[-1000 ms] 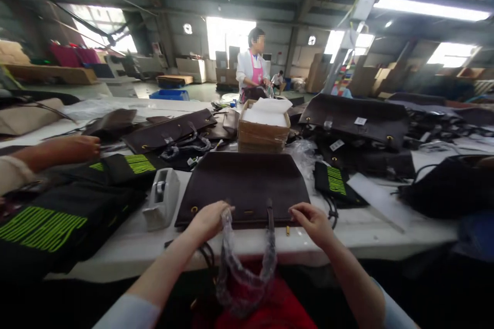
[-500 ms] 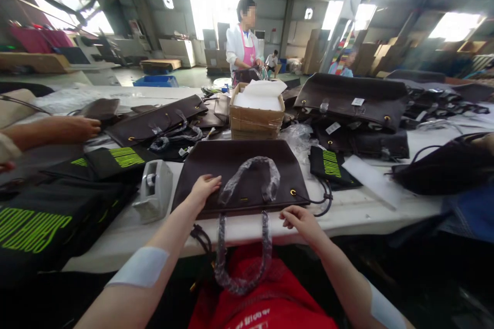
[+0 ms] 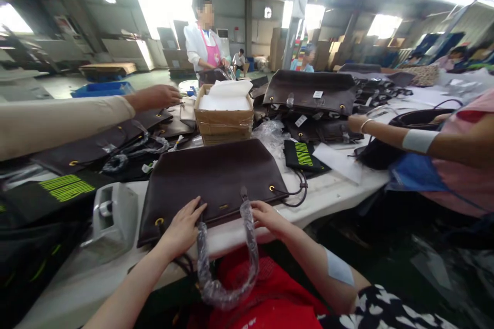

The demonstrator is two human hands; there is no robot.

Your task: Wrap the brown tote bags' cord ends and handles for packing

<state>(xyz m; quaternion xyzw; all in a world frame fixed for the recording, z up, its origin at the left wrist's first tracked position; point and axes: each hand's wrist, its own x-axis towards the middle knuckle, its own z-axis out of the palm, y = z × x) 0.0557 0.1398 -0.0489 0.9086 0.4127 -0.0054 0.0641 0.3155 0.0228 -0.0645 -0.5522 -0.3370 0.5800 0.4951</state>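
Note:
A dark brown handbag (image 3: 216, 175) lies flat on the white table in front of me, with gold eyelets and a cord at its right side. Its plastic-wrapped handle (image 3: 227, 293) hangs over the table edge toward my red apron. My left hand (image 3: 185, 226) rests with fingers spread on the bag's front edge, by the handle's left base. Beside the handle's right side is my right hand (image 3: 270, 218), its fingers slightly bent and touching the wrapped part without closing round it. Whether a second handle lies under the visible one, I cannot tell.
A white tape dispenser (image 3: 113, 221) stands left of the bag, near black bags with green lettering (image 3: 65, 187). Behind is a cardboard box (image 3: 224, 123) of white sheets. More brown bags (image 3: 309, 92) are piled right. Co-workers' arms (image 3: 69, 118) reach in from both sides.
The wrapped handle that lay up on the bag now no longer lies there; a handle hangs down at the front. Both hands have come to the handle's bases. The view has turned right.

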